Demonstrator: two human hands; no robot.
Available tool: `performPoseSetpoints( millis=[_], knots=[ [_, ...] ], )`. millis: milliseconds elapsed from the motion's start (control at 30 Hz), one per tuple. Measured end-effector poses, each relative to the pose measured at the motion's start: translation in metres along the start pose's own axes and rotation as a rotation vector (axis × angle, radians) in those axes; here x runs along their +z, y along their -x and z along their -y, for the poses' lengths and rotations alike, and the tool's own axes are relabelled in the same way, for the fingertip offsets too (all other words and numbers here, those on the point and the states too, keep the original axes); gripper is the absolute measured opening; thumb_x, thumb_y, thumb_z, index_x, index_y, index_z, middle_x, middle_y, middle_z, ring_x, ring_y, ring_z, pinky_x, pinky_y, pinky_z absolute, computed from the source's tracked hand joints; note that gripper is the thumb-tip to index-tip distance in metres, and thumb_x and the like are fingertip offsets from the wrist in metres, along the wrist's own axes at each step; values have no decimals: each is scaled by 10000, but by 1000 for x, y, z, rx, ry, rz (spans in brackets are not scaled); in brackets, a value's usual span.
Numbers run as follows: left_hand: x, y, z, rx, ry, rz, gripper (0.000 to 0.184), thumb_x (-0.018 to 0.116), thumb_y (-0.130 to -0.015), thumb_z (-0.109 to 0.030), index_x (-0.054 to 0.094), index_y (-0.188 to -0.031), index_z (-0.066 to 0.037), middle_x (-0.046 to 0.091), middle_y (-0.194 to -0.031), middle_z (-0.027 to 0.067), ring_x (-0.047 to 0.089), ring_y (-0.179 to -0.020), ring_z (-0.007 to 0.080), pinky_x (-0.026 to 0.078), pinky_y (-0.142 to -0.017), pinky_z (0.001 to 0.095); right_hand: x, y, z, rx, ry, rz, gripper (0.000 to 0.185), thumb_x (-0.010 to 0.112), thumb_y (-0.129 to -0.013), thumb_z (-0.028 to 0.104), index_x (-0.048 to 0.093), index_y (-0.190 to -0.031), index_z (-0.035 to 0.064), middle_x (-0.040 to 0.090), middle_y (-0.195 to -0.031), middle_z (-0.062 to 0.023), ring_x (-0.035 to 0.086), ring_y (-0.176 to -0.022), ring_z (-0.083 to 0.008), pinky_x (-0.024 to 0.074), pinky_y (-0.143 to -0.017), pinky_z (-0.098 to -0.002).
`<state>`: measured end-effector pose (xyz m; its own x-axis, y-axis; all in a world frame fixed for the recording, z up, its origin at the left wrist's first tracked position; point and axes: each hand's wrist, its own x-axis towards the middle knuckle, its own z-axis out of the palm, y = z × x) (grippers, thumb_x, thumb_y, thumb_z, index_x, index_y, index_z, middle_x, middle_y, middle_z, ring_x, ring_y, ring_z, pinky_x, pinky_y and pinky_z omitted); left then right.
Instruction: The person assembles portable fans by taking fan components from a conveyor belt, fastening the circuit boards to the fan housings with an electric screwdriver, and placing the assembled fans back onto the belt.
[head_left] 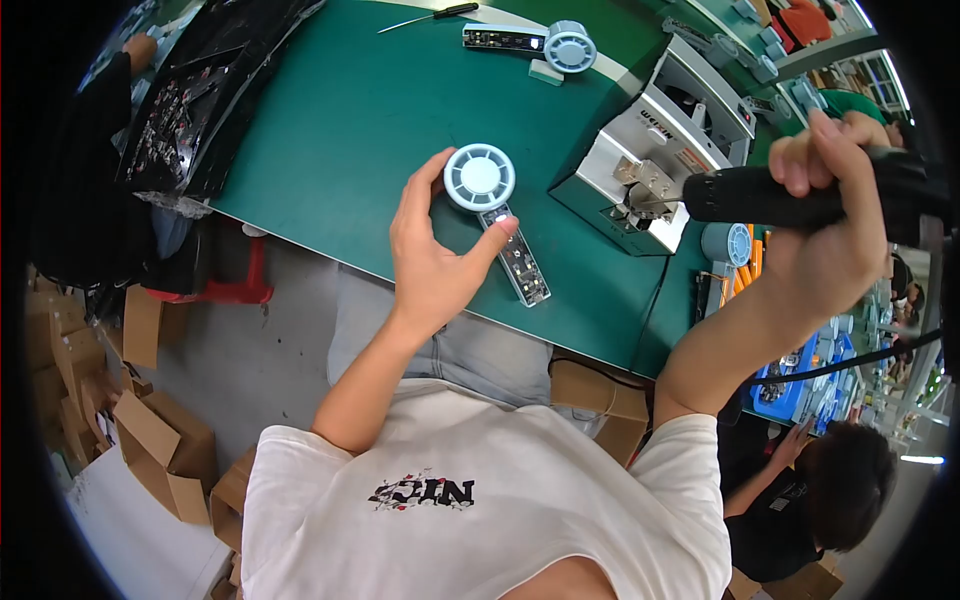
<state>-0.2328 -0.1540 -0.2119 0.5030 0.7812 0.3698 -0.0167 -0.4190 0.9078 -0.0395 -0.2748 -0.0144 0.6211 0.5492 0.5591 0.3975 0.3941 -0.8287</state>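
Observation:
My left hand [432,262] grips a small light-blue handheld fan [481,178] over the green table, thumb on its handle and fingers beside its round head. The handle's inside [526,265] lies exposed, showing a circuit board. In my right hand [835,190] is a black electric screwdriver [755,195], held level with its bit pointing left. The bit reaches the front of a grey-white screw feeder [690,118] marked WEIXIN; whether it touches a screw I cannot tell.
Another opened fan [570,50] and a screwdriver [455,10] lie at the table's far side. A black bag [215,90] of small parts is at left. A cable [850,360] hangs right. Cardboard boxes [165,450] stand on the floor. A co-worker [800,500] sits at right.

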Motion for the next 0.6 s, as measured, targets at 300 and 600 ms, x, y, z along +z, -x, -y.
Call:
performPoseSetpoints(
  millis=[300,600],
  knots=[
    [-8,-1,-6,23,28,20,791,871,-690,-126,464,-1341,65,549,-1256,192,564,-1136,295,447,-986,376,41,19,7,62,141,-32,140,649,-743,-28,520,-796,-29,445,-623,-56,458,-517,-153,405,-561,-302],
    [-3,1,7,-23,41,-199,827,832,-750,-64,353,-1411,68,467,-1333,186,508,-1221,269,377,-1084,359,79,47,31,306,167,89,194,622,-771,-15,459,-875,-11,469,-623,-76,460,-504,-154,430,-560,-310]
  ],
)
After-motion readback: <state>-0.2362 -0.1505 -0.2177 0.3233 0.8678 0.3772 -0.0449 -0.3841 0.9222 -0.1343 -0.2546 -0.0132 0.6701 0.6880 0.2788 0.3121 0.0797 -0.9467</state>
